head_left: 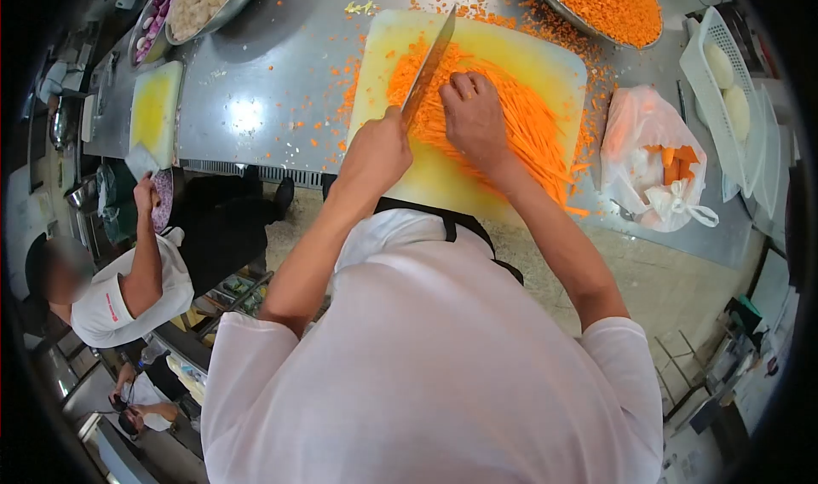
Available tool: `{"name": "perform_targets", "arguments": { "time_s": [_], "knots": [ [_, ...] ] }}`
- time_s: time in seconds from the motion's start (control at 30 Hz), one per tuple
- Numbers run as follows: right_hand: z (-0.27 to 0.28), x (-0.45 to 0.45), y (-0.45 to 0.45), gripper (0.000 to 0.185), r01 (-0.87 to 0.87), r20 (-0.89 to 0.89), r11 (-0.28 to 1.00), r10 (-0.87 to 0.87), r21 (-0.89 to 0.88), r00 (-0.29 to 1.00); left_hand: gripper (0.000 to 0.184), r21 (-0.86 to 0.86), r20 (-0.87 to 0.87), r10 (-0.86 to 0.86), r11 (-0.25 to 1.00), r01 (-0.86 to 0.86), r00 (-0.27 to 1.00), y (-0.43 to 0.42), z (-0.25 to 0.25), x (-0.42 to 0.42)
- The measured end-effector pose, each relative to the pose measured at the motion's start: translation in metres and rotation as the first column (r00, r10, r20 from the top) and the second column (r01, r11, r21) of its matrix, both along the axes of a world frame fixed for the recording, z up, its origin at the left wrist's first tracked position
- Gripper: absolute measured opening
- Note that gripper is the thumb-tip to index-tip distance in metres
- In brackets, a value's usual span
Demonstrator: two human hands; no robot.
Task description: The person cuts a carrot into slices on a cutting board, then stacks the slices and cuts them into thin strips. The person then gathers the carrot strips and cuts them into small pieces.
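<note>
My left hand is closed round the handle of a long kitchen knife, whose blade points away from me at the edge of the cut carrot. Just right of the blade, my right hand presses on a spread pile of thin carrot strips, its fingers curled over them. Finer carrot bits lie along the blade. Under the pile is a yellow-stained white cutting board. Parts of the strips are hidden beneath my right hand.
Diced carrot fills a metal bowl at the back right. A plastic bag with carrots and a white basket stand right. Back left is a bowl of pale chopped food. A co-worker holds a blade beside another board.
</note>
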State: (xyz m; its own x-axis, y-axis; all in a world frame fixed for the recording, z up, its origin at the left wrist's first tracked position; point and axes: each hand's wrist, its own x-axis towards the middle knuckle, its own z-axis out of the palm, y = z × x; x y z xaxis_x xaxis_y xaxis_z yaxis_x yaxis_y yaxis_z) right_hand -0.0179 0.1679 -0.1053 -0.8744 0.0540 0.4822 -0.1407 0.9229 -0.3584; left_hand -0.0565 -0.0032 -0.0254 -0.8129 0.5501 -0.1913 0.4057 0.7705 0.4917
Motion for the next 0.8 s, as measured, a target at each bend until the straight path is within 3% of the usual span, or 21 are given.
{"name": "perform_targets", "arguments": {
  "time_s": [0.1,0.2,0.27,0.4,0.6,0.67,0.73,0.77,0.8],
  "knots": [
    [-0.002,0.001,-0.003,0.016,0.005,0.01,0.999,-0.005,0.045,1.0,0.015,0.005,0.125,0.031,0.999,-0.032,0.992,-0.013,0.028,0.025],
    [0.0,-0.002,-0.002,0.016,0.005,0.012,0.999,-0.005,0.052,1.0,0.011,0.014,0.082,-0.002,1.0,0.001,0.997,0.005,-0.019,0.029],
    [0.0,-0.003,-0.001,0.016,0.008,0.015,0.999,-0.008,0.05,1.0,0.012,0.047,0.046,0.013,0.999,-0.015,0.999,0.011,-0.02,0.022],
    [-0.004,-0.006,-0.001,0.017,0.007,-0.014,0.999,-0.006,0.048,1.0,0.02,-0.05,0.18,0.049,0.998,-0.041,0.982,-0.004,0.033,0.037],
    [-0.001,-0.003,-0.002,0.018,0.012,0.019,0.998,-0.013,0.067,1.0,0.016,0.03,0.15,0.092,0.995,-0.097,0.984,0.022,-0.017,0.026],
    [-0.002,-0.002,-0.001,0.018,0.002,0.0,0.998,-0.002,0.059,1.0,0.015,0.011,0.138,0.087,0.996,-0.089,0.987,0.01,0.014,0.038],
    [-0.004,-0.003,-0.001,0.019,0.005,0.036,1.0,-0.006,0.031,0.999,0.017,0.001,0.263,0.165,0.985,-0.171,0.951,0.0,0.027,0.054],
    [-0.007,0.0,-0.003,0.019,0.003,0.048,1.0,-0.004,0.022,0.999,0.019,0.071,0.138,0.148,0.985,-0.158,0.979,0.007,-0.012,0.057],
    [-0.005,-0.001,-0.003,0.018,0.013,0.031,0.999,-0.014,0.03,0.999,0.019,0.067,0.143,0.15,0.985,-0.161,0.978,0.012,-0.019,0.048]
  ]
}}
